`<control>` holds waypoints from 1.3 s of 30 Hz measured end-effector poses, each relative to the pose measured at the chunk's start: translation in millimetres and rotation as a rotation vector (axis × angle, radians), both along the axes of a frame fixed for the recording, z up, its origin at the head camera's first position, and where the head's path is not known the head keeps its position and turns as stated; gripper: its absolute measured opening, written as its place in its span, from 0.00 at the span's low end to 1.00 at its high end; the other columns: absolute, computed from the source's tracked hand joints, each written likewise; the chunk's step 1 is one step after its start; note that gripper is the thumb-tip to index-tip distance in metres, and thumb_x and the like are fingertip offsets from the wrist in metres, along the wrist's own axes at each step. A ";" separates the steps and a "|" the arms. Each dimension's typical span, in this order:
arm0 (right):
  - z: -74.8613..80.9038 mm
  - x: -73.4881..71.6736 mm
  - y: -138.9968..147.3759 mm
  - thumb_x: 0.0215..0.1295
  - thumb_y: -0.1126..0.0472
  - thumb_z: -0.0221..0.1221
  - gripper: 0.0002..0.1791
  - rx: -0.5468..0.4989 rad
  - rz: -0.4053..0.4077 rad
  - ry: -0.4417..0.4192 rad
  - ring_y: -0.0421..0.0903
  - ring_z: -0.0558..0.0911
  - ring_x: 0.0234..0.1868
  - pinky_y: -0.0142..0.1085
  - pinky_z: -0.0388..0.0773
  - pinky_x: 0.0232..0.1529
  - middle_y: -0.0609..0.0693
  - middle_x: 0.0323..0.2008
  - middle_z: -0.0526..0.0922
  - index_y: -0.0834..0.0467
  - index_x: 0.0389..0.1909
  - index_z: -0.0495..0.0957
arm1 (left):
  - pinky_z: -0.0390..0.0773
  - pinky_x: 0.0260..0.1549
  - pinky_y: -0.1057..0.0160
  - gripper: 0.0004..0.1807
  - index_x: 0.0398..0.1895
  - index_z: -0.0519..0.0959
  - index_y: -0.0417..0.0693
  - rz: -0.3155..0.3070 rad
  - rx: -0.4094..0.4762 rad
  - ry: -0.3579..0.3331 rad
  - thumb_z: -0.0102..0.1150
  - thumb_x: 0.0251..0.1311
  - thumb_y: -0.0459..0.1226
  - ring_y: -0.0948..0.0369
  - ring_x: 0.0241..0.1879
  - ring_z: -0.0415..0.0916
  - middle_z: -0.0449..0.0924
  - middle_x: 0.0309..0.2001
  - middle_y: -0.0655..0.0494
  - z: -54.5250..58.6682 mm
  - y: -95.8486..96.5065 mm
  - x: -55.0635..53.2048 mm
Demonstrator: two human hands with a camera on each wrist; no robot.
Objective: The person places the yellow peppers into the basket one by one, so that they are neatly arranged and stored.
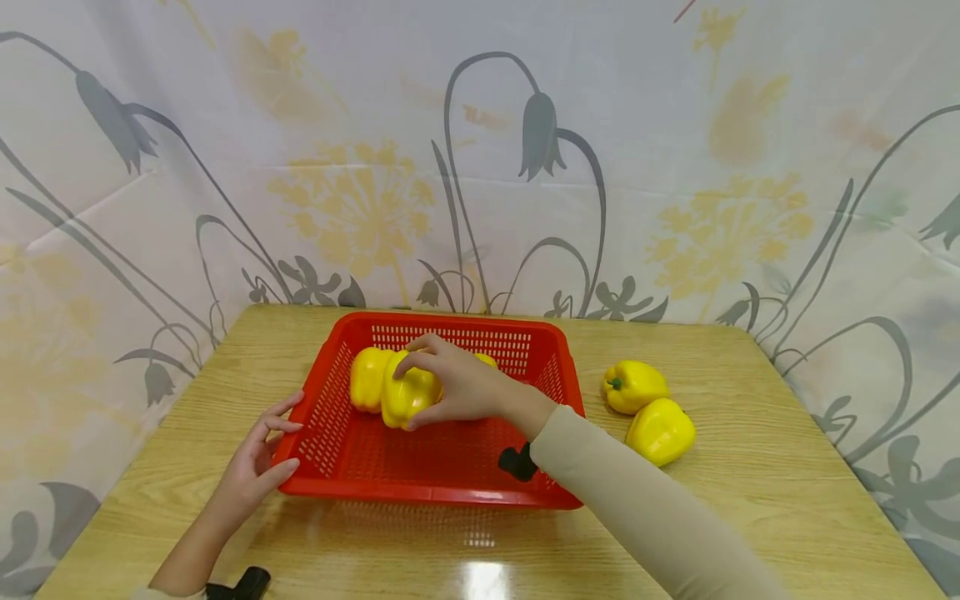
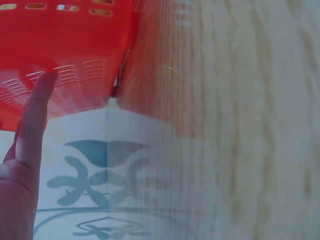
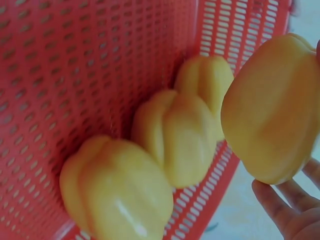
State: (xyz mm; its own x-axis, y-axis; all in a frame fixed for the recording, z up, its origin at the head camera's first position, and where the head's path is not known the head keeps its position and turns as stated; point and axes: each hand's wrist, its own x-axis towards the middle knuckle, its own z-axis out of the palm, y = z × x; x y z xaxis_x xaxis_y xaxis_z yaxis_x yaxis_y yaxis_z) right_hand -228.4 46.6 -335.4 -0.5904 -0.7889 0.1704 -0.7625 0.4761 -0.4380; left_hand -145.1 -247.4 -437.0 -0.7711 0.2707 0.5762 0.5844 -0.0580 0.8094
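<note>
A red perforated plastic basket (image 1: pixel 431 497) stands on the wooden table. At its left side my left hand (image 1: pixel 251 471) holds the rim, with a finger against the outer wall in the left wrist view. My right hand (image 1: pixel 465 383) reaches into the basket from the right and grips a yellow bell pepper (image 1: pixel 407 400) between thumb and fingers. In the right wrist view that held pepper is apart from three others in the basket: a near one (image 3: pixel 117 192), a middle one (image 3: pixel 180 140) and a far one (image 3: pixel 202 77). In the head view my right hand partly hides them.
Two more yellow bell peppers, one behind (image 1: pixel 636 387) and one in front (image 1: pixel 662 433), lie touching on the table (image 1: pixel 765 500) to the right of the basket. A flower-patterned cloth (image 1: pixel 480 167) hangs behind the table and along its sides.
</note>
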 end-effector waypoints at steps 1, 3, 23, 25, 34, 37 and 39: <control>-1.0 0.0 -3.2 0.46 0.47 0.70 0.29 0.002 0.004 -0.008 0.48 0.68 0.57 0.36 0.66 0.55 0.52 0.58 0.64 0.50 0.49 0.73 | 0.67 0.50 0.73 0.20 0.46 0.63 0.26 -0.001 0.002 0.001 0.43 0.47 0.12 0.61 0.63 0.55 0.55 0.68 0.49 0.1 -0.2 0.0; -2.7 0.7 -9.4 0.46 0.47 0.70 0.29 0.013 0.013 -0.026 0.48 0.68 0.56 0.36 0.66 0.55 0.52 0.58 0.64 0.50 0.49 0.73 | 0.68 0.49 0.73 0.20 0.46 0.64 0.26 0.001 0.002 -0.004 0.43 0.47 0.12 0.62 0.63 0.56 0.55 0.67 0.50 0.5 -0.5 -0.1; -27.3 3.3 -56.3 0.46 0.44 0.69 0.28 0.244 0.081 -0.159 0.42 0.70 0.47 0.30 0.67 0.50 0.47 0.53 0.66 0.45 0.50 0.72 | 0.74 0.44 0.70 0.19 0.47 0.63 0.28 0.009 -0.013 -0.056 0.43 0.50 0.13 0.63 0.60 0.60 0.54 0.68 0.53 2.0 -0.9 0.7; -28.8 2.6 -57.3 0.47 0.46 0.69 0.28 0.275 0.081 -0.175 0.42 0.69 0.49 0.31 0.67 0.51 0.48 0.54 0.66 0.44 0.50 0.72 | 0.73 0.45 0.71 0.18 0.47 0.63 0.28 0.011 -0.017 -0.049 0.44 0.50 0.14 0.63 0.61 0.59 0.54 0.68 0.53 1.9 -0.4 0.5; -29.2 -0.8 -53.0 0.52 0.65 0.67 0.27 0.328 0.156 -0.197 0.42 0.67 0.53 0.29 0.66 0.52 0.50 0.57 0.64 0.44 0.53 0.73 | 0.64 0.52 0.74 0.19 0.46 0.63 0.26 0.026 -0.025 -0.026 0.44 0.48 0.13 0.63 0.65 0.51 0.55 0.67 0.51 1.4 1.5 -0.1; -29.4 0.4 -53.4 0.54 0.68 0.64 0.27 0.316 0.186 -0.123 0.40 0.69 0.48 0.25 0.66 0.49 0.50 0.54 0.66 0.46 0.55 0.72 | 0.65 0.52 0.73 0.19 0.46 0.63 0.26 0.020 -0.020 -0.029 0.44 0.49 0.13 0.63 0.65 0.52 0.55 0.67 0.51 1.1 0.9 0.7; -30.0 1.7 -54.8 0.55 0.69 0.63 0.28 0.303 0.198 -0.082 0.40 0.70 0.46 0.23 0.67 0.47 0.50 0.54 0.66 0.47 0.56 0.72 | 0.69 0.50 0.72 0.18 0.46 0.63 0.26 0.009 -0.008 -0.037 0.45 0.50 0.14 0.63 0.64 0.55 0.55 0.67 0.51 0.9 0.5 1.2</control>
